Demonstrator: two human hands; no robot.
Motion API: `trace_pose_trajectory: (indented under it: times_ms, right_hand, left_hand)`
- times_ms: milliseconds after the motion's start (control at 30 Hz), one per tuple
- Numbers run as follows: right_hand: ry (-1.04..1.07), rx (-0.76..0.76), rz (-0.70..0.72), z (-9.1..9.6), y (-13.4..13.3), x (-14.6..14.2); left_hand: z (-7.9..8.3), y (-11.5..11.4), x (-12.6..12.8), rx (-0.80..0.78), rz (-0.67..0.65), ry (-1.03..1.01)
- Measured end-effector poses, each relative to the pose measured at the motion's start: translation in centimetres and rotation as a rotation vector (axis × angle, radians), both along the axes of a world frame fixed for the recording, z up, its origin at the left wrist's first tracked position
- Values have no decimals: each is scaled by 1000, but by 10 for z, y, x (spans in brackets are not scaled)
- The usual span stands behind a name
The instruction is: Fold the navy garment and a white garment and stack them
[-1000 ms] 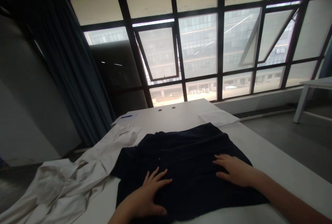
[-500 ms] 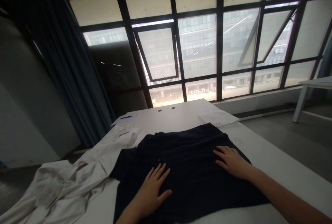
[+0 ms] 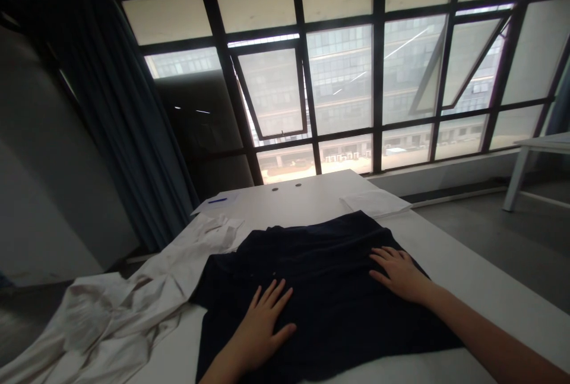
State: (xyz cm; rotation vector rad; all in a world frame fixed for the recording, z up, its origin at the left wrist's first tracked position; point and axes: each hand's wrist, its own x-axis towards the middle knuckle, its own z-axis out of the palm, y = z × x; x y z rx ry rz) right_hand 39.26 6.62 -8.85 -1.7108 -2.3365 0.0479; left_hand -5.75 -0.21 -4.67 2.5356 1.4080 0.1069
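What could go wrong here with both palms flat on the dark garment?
1. The left hand and right hand lie flat and open, no grip: a push may wrinkle the dark garment under them.
2. The white shirt droops over the table edge beside it; a nudge might drag it off.

navy garment (image 3: 320,265), white shirt (image 3: 146,295), white table (image 3: 467,271)

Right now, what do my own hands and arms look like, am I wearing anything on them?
The left hand and right hand are bare: no gloves, and no watch, ring or bracelet that I can make out in the dim light. Both forearms are uncovered too, with no sleeve in view.
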Motion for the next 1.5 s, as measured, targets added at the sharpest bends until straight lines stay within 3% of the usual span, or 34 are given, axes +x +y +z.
trace_pose_trajectory:
  times_ms: [200,433,667,1000,1100,1200,1333,1433,1500]
  right_hand:
    - [-3,-7,-56,-8,4,-2]
    - [-48,-27,-161,-14,12,20]
    - [-65,11,-167,-11,15,36]
    - [-111,-143,-237,-4,20,69]
    - [-135,-108,-298,-2,21,76]
    - [-162,19,-329,0,20,68]
    - [-56,109,-174,1,12,35]
    - [-8,-22,39,-2,4,14]
    - [3,-128,91,-3,1,9]
  left_hand:
    - [-1,1,0,13,0,13]
    - [2,0,1,-2,9,23]
    - [4,-1,1,-14,8,21]
    - [8,-6,5,-42,56,90]
    - [8,-5,4,-54,58,102]
    - [7,-4,3,-58,56,111]
    - [6,-5,5,-44,52,114]
    - [5,-4,3,-17,46,110]
    - [3,-1,-2,10,61,103]
